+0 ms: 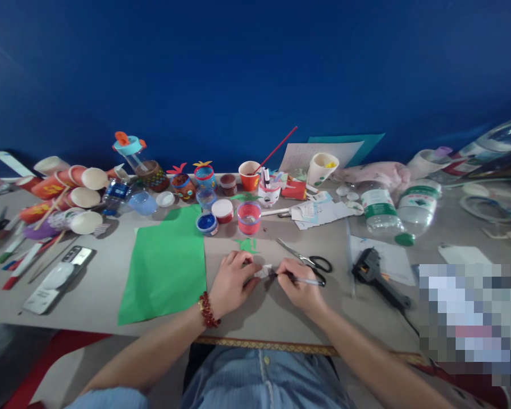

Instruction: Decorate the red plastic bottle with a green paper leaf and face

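Note:
My left hand [234, 281], with a beaded bracelet at the wrist, pinches a small white piece of paper [264, 271] against the table. A pen [304, 280] is gripped in my right hand [299, 288], its tip close to the right end of that paper. Scissors [309, 259] with black handles lie just beyond my right hand. Beyond my left hand is a small green paper cutout [248, 245]. To the left of my left hand a large green sheet [166, 272] lies flat.
Paint jars [207, 224], decorated cups and a red cup [249, 216] line the back. A glue gun [377, 278] and plastic bottles [417, 207] are on the right. Stacked paper cups [85, 197] and a phone [59, 279] sit on the left. A blue wall [255, 74] stands behind.

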{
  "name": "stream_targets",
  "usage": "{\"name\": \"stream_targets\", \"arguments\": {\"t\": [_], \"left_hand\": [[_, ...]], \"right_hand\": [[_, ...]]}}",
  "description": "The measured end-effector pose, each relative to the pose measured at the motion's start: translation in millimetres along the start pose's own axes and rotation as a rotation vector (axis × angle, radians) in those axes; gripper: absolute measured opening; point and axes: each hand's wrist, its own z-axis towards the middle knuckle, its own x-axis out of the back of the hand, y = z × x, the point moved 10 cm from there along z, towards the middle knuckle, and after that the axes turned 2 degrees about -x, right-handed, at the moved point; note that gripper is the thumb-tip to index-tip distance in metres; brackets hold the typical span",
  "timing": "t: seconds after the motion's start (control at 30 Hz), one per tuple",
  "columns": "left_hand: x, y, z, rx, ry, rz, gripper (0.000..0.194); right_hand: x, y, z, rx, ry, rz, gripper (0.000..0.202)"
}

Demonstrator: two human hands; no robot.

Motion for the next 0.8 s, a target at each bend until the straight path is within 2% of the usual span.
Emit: {"name": "stream_targets", "arguments": {"t": [0.13,0.33,0.8], "left_hand": [[0.2,0.3,0.3,-0.002,0.001,0.001,0.024],[0.6,0.1,0.5,-0.002,0.007,0.001,0.024],[-0.9,-1.1,-0.7,-0.008,0.013,0.0,0.024]], "right_hand": [[-0.8,-0.5,-0.1,0.005,-0.012,0.011,0.018],[3.6,5.1,-1.1,-0.032,0.05,-0.003,0.016],[-0.2,7.3,-0.9,-0.031,0.028,-0.028,0.015]]}}
